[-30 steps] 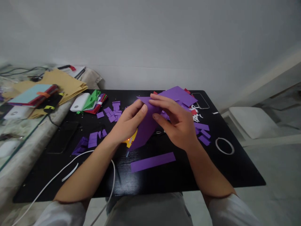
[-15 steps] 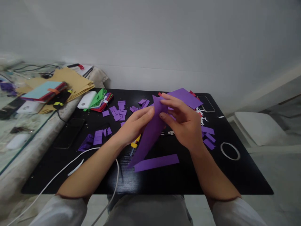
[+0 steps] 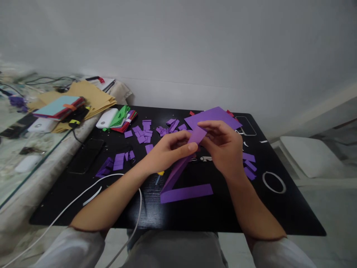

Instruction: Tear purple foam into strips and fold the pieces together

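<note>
Both hands meet over the middle of the black table (image 3: 251, 208). The left hand (image 3: 167, 152) and right hand (image 3: 223, 147) each pinch the upper end of a folded purple strip (image 3: 178, 169), which slants down toward the person, its lower end just above a flat strip (image 3: 186, 193) lying on the table. A purple sheet (image 3: 213, 116) lies just beyond the right hand, and small purple pieces (image 3: 142, 134) lie scattered to the left. A white ring (image 3: 273, 182) sits well apart on the right.
</note>
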A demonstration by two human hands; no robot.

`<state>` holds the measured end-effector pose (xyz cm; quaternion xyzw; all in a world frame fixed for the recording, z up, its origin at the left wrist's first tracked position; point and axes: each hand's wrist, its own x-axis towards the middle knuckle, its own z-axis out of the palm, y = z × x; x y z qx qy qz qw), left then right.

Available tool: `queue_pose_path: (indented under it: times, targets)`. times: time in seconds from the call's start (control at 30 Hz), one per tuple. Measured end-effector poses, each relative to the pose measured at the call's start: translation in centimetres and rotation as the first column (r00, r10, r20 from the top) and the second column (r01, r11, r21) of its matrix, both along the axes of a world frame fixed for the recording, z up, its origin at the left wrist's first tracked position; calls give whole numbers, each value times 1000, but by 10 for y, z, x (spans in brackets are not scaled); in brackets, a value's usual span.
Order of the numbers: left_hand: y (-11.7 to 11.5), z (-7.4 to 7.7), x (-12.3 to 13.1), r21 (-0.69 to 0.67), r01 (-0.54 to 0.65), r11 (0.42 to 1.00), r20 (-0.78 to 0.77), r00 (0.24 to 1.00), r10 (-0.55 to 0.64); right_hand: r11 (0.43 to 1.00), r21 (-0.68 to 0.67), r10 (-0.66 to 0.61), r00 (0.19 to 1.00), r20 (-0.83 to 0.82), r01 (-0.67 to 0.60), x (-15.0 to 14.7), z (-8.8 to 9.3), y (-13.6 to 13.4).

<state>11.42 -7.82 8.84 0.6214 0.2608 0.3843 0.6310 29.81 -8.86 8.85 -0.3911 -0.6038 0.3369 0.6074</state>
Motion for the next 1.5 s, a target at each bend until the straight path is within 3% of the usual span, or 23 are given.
queue_pose_path:
  times: [0.27, 0.53, 0.67, 0.83, 0.97, 1.13, 1.3, 1.5]
  targets:
    - [1, 3, -5, 116, -150, 982, -109, 981, 163, 1000, 18, -18, 997, 81, 17, -2, 12, -10]
    - [0, 4, -9, 245, -199, 949, -206, 946, 252, 1000, 8, -19, 1000, -8, 19, -4, 3, -8]
    - [-2, 9, -8, 247, -191, 950, -160, 959, 235, 1000, -11, 16, 1000, -18, -16, -6, 4, -11]
    - [-3, 12, -5, 244, -302, 922, -11, 949, 314, 997, -7, 72, 997, -28, -72, -9, 6, -14]
    - [-1, 10, -4, 212, -352, 912, 21, 934, 355, 995, -27, 92, 994, -50, -94, -10, 6, -14]
    - [-1, 11, -6, 134, -350, 927, 9, 936, 352, 989, -44, 133, 987, -90, -138, -10, 4, -13]
    - [1, 13, -7, 143, -340, 929, 18, 940, 341, 986, -67, 146, 985, -91, -152, -10, 5, -13]
    - [5, 10, -15, 59, -276, 959, -13, 961, 277, 982, 8, 191, 981, -46, -191, -6, 1, -8]
